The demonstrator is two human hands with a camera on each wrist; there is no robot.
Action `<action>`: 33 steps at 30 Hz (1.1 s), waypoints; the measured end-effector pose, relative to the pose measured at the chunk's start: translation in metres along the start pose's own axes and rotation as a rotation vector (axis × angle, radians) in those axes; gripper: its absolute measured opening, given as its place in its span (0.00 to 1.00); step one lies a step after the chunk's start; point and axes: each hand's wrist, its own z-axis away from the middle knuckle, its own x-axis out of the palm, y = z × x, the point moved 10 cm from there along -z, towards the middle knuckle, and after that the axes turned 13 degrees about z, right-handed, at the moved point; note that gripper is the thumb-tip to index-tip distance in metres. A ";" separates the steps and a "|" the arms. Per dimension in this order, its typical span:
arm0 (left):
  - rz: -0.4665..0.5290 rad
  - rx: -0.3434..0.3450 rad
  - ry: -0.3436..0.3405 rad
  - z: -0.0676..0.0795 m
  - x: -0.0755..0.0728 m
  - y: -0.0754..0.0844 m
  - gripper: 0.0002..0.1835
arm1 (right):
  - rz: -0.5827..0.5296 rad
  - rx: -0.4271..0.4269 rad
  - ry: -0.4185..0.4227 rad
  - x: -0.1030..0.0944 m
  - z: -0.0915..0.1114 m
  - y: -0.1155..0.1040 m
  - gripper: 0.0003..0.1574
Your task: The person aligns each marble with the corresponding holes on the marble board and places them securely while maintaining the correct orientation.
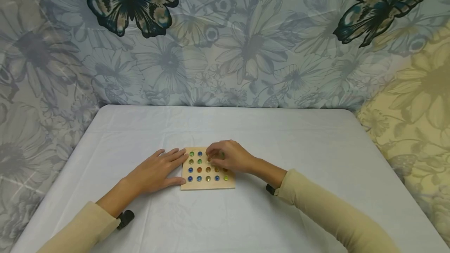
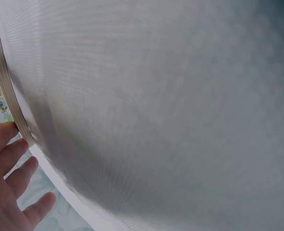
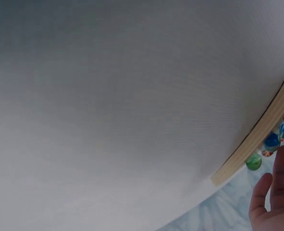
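Observation:
A light wooden board (image 1: 208,187) lies on the table, with rows of glass marbles (image 1: 199,178) set in it, blue, green, amber and orange. Along its left edge rests my left hand (image 1: 154,171), fingers spread, thumb and fingertips touching the rim. Over the back right part of the board, my right hand (image 1: 232,156) has its thumb and curled forefinger around an amber marble (image 1: 209,159). That hand hides several marbles beneath it. In the right wrist view, a green marble (image 3: 253,161) sits near the board's corner, by the raised outer fingers.
A white cloth covers the table (image 1: 309,147). Behind it hangs a curtain (image 1: 253,61) printed with flowers and butterflies. Dark wrist cameras show under both sleeves (image 1: 316,202).

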 end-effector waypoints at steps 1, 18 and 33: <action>0.000 0.000 0.001 0.000 0.000 0.000 0.43 | 0.010 0.001 -0.009 0.001 -0.001 -0.001 0.16; 0.014 0.006 -0.002 -0.002 -0.001 0.003 0.42 | 0.162 -0.053 -0.008 0.004 -0.001 -0.007 0.17; 0.018 -0.086 0.067 -0.001 -0.017 -0.009 0.40 | 0.467 0.079 0.134 -0.043 0.037 0.034 0.23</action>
